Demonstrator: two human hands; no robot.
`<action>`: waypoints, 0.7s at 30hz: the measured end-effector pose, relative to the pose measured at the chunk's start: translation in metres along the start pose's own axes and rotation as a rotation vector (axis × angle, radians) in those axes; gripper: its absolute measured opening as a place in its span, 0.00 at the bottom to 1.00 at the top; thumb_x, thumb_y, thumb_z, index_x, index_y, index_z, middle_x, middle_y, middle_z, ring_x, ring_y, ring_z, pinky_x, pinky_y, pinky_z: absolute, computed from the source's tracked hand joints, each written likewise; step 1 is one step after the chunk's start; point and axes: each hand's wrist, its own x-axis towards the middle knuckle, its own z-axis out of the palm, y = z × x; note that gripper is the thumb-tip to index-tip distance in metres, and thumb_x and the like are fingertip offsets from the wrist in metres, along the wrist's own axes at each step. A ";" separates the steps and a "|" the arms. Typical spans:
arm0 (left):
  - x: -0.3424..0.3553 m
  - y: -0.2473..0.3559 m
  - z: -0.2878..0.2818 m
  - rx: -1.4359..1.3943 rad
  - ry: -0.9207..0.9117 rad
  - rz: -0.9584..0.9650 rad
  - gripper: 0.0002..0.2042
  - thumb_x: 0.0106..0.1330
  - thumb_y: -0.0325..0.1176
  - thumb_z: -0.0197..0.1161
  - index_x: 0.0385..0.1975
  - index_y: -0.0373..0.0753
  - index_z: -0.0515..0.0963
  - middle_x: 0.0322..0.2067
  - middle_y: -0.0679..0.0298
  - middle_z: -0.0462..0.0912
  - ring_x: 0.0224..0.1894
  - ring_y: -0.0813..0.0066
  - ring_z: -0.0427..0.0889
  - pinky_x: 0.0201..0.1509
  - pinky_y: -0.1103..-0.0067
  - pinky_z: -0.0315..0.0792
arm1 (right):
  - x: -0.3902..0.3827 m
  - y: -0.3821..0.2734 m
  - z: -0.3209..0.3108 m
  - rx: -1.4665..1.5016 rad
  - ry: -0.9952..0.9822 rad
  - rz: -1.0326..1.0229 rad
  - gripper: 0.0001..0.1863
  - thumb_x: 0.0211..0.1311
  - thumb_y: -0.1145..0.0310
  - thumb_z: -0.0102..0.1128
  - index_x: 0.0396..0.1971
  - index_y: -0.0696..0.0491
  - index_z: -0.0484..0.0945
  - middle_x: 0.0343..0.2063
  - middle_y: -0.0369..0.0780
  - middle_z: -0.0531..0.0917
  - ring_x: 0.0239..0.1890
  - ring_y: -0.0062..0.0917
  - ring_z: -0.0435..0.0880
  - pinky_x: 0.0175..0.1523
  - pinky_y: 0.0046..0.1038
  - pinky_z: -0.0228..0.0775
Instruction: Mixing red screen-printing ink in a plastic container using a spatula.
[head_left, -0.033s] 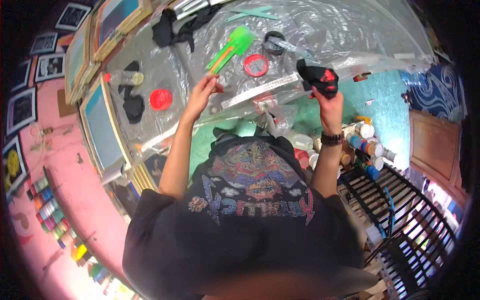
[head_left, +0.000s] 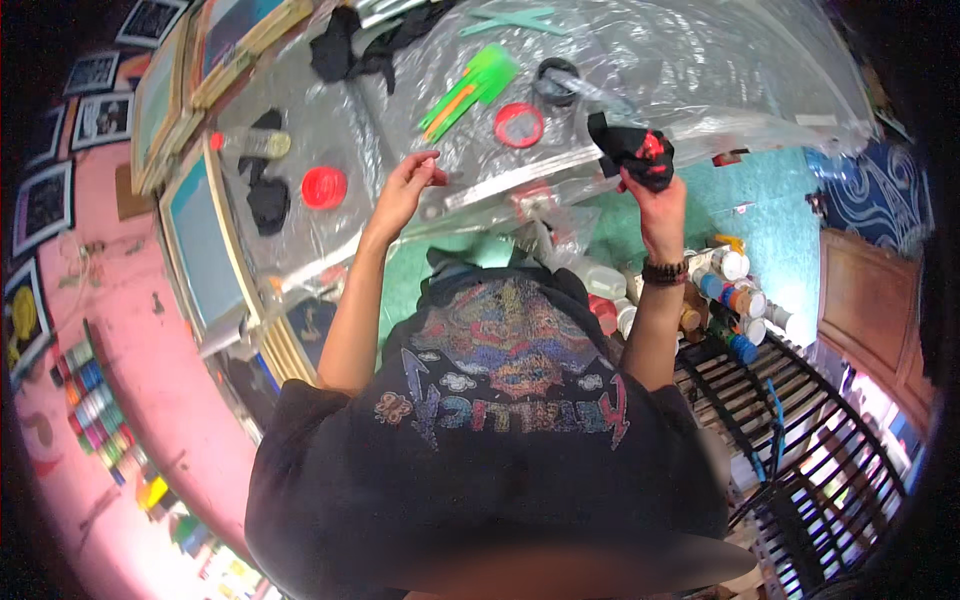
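Plastic sheet (head_left: 640, 70), clear and shiny, covers the big surface (head_left: 330, 130) and is the largest thing here; everything else is told from it. Wooden frames (head_left: 200, 240) with blue-green middles lean at the left edge of the plastic sheet. Below the sheet's right corner, a bunch of paint bottles (head_left: 725, 290) with coloured caps stands close together. On top of the sheet, near its middle, lies a green scraper (head_left: 470, 88) with an orange stripe. Just to the right of that scraper, still on the sheet, sits a red ring (head_left: 519, 125), and a dark round lid (head_left: 556, 80) lies just past it. A red round lid (head_left: 324, 187) rests on the sheet's left part, next to a black rag (head_left: 267, 195). At the near edge of the sheet, the right hand (head_left: 655, 195) is lifted up with its grip closed tight around a black cloth (head_left: 632, 150) that has red spots on it. The cloth is bunched up and held just above the sheet's near edge. The left hand (head_left: 408, 185) is at the same near edge, more to the left, with its fingers bent and half open, touching the plastic and holding nothing else.
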 end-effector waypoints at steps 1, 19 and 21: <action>-0.016 -0.007 -0.003 -0.008 0.022 -0.028 0.21 0.79 0.43 0.52 0.62 0.33 0.71 0.42 0.59 0.84 0.48 0.71 0.83 0.60 0.74 0.71 | 0.006 0.000 0.004 -0.107 -0.072 -0.007 0.12 0.58 0.78 0.71 0.42 0.60 0.84 0.35 0.34 0.87 0.35 0.17 0.82 0.43 0.23 0.74; -0.113 -0.108 0.001 0.333 0.183 -0.361 0.23 0.71 0.47 0.63 0.53 0.32 0.76 0.36 0.59 0.85 0.35 0.71 0.84 0.43 0.74 0.77 | -0.026 0.046 0.000 -0.288 -0.262 0.101 0.25 0.60 0.77 0.71 0.58 0.59 0.76 0.50 0.36 0.83 0.49 0.20 0.81 0.58 0.25 0.71; -0.112 -0.106 -0.011 0.383 0.224 -0.336 0.23 0.69 0.47 0.64 0.52 0.32 0.76 0.35 0.59 0.85 0.34 0.69 0.84 0.43 0.73 0.77 | -0.029 0.048 0.001 -0.296 -0.289 0.097 0.27 0.60 0.79 0.70 0.59 0.58 0.72 0.49 0.36 0.83 0.49 0.20 0.81 0.57 0.24 0.73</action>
